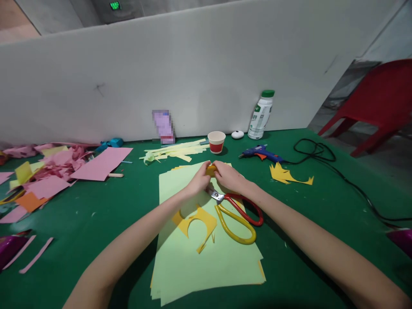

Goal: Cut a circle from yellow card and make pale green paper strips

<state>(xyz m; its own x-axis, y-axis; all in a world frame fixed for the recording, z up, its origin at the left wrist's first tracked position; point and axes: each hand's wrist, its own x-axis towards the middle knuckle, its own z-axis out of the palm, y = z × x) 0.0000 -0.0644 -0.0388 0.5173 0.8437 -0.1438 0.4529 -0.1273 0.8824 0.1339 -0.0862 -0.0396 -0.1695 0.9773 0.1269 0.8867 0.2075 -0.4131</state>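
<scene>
One yellow paper piece (211,170) is pinched between the fingers of the left hand (200,178) and right hand (227,176), equally close to both, looking longest sideways, with scissors (217,196) just nearer the body.

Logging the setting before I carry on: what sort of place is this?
Probably a paper-craft workspace: scissors, stacked pale green paper and a blue hot-glue gun share the green table.

In the grip, matt yellow paper piece (211,169); near it, shiny metal scissors (217,196) with glossy red-and-yellow handles (246,241); underneath, matt pale-green paper sheets (209,272).
</scene>
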